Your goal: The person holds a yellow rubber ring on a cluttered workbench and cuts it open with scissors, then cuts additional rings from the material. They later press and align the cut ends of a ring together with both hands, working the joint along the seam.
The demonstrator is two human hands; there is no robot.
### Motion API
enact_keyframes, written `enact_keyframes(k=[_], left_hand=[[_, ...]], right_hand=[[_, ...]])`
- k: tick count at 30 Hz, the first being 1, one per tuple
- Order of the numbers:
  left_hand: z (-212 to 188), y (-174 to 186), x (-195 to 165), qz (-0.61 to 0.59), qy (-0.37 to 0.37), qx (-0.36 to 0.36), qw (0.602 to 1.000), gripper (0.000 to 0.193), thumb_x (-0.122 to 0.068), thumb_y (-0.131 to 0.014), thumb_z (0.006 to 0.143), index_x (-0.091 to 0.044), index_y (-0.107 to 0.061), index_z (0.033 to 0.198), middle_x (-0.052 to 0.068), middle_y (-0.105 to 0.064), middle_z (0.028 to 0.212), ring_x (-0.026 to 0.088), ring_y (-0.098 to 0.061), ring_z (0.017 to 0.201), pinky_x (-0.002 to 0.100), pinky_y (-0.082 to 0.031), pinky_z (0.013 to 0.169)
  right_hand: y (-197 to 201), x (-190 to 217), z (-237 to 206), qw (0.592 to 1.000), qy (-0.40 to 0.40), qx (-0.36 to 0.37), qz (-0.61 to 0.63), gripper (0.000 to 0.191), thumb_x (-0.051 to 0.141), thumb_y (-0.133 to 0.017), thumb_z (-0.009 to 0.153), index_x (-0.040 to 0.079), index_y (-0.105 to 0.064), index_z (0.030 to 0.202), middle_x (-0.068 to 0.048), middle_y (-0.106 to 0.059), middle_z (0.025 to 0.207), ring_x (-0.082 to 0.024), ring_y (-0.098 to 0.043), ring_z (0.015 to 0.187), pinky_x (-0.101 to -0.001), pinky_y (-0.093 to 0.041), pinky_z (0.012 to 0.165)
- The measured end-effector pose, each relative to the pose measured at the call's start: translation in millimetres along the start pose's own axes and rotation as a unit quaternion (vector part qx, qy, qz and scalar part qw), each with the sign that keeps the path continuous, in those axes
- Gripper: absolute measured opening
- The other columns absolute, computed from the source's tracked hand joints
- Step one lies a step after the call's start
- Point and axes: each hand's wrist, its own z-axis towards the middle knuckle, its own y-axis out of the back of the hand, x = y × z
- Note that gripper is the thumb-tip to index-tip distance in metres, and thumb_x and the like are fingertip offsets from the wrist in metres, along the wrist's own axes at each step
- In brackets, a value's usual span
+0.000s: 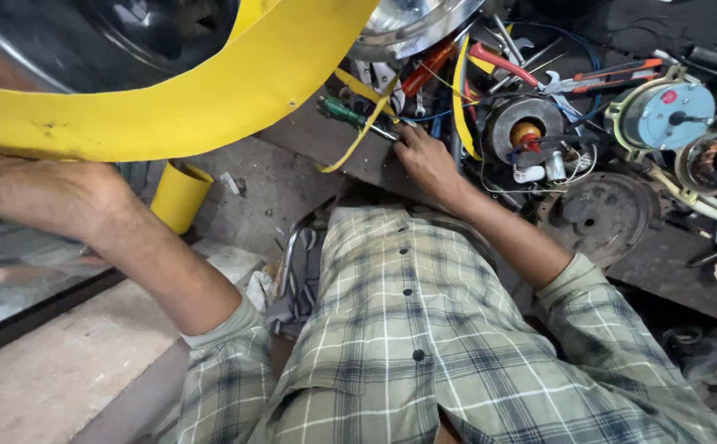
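yellow curved panel (210,90), green-handled screwdriver (340,110), orange-handled pliers (622,76), green plaid shirt (424,329)

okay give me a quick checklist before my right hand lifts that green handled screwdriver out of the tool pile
1. Right hand at the green-handled screwdriver: ok, fingertips at its shaft.
2. Grip closed on it: cannot tell, fingers hide the shaft.
3. Lift path free: not ok, a yellow strap crosses the screwdriver.
4. Left hand steadying the yellow housing: ok, pressed against its lower edge.
5. Neighbouring tools clear: not ok, red-handled pliers and wires crowd the spot.
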Motion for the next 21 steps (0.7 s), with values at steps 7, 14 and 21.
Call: enact_keyframes(k=[7,14,21], left_hand=[[19,-53,-6,-0.365,0.118,-0.308,0.871,0.07,-0.049,-0.028,0.111,0.005,-0.032,0.155,0.028,-0.037,0.153,0.035,-0.041,0.147,0.055,-0.034,0.118],[10,-27,12,0.021,0.024,-0.02,0.999,0.057,-0.049,-0.042,0.117,-0.003,-0.046,0.151,0.017,-0.048,0.148,0.022,-0.046,0.138,0.043,-0.038,0.123],[8,3,13,-0.102,0.015,-0.065,0.993,0.071,-0.059,-0.035,0.109,-0.007,-0.041,0.156,0.019,-0.044,0.163,0.026,-0.049,0.15,0.045,-0.038,0.128]], right_hand=[[2,-4,-9,0.995,-0.002,-0.079,0.067,0.027,0.003,-0.056,0.087,-0.005,-0.063,0.113,-0.018,-0.06,0.12,-0.036,-0.059,0.109,-0.0428,-0.053,0.088],[20,2,2,0.977,-0.08,-0.051,0.192,0.016,0.011,-0.068,0.095,0.003,-0.066,0.108,-0.016,-0.065,0.1,-0.037,-0.063,0.096,-0.0448,-0.052,0.081],[116,-39,-1,0.874,-0.12,-0.188,0.431,0.011,0.011,-0.061,0.109,0.002,-0.066,0.111,-0.005,-0.07,0.104,-0.013,-0.066,0.093,-0.0294,-0.054,0.083]])
